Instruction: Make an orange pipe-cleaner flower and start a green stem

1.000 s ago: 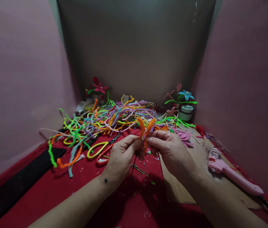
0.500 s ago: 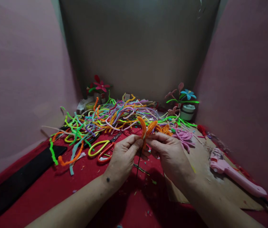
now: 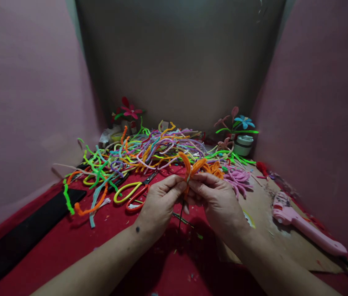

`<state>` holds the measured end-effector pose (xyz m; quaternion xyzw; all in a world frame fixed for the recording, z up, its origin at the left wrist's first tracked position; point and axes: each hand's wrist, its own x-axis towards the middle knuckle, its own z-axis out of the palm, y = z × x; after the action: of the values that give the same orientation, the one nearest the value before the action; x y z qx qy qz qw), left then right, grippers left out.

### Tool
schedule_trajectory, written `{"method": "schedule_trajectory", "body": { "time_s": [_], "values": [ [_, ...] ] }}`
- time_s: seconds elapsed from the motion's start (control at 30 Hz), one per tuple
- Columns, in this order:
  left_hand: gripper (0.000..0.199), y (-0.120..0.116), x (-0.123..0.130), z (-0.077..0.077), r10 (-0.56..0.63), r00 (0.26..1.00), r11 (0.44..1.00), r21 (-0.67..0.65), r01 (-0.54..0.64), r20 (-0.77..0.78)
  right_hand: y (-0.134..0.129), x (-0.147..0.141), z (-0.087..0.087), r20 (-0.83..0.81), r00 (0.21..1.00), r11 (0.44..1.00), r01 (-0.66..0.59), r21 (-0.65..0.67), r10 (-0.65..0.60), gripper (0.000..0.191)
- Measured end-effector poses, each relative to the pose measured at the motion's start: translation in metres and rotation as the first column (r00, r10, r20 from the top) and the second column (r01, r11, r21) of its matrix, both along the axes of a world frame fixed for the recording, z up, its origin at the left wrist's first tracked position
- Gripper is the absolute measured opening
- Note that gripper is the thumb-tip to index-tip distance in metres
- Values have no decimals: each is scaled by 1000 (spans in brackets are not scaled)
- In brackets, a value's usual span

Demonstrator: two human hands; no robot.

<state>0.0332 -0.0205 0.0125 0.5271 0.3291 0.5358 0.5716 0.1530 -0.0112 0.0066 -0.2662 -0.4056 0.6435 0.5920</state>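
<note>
Between my hands is an orange pipe-cleaner flower [image 3: 197, 165] with its petals pointing up and a thin dark stem [image 3: 180, 216] hanging below. My left hand [image 3: 165, 196] pinches its base from the left, thumb against the fingers. From the other side, my right hand [image 3: 216, 198] also pinches the base, its fingertips close to the left thumb. The fingers partly hide the joint of petals and stem. Just behind my right hand lie more orange pipe-cleaner pieces [image 3: 214, 168]. Scissors [image 3: 137, 194] with one yellow and one red handle loop rest left of my left hand.
A tangled heap of coloured pipe cleaners [image 3: 161, 148] spreads across the back of the red cloth [image 3: 109, 255]. Pink pipe cleaners [image 3: 238, 179] and a pink glue gun [image 3: 306, 228] lie on a cardboard sheet [image 3: 266, 242] at right. Finished flowers [image 3: 244, 121] stand behind. A black strip [image 3: 32, 230] lies left.
My right hand has shifted slightly, uncovering a yellow-rimmed roll beside its wrist. The orange flower and its stem have tilted a little; both hands still hold its base.
</note>
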Motion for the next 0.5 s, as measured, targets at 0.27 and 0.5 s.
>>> {"method": "schedule_trajectory", "body": {
  "time_s": [0.27,0.5],
  "values": [
    [16,1,-2,-3,-56,998,998,29,56,3,2,2,-4,-50,999,1000,-4,0,4,12],
    [15,1,-1,-2,-40,997,998,44,43,-68,3,3,-6,-54,999,999,7,-39,-9,16]
  ]
}}
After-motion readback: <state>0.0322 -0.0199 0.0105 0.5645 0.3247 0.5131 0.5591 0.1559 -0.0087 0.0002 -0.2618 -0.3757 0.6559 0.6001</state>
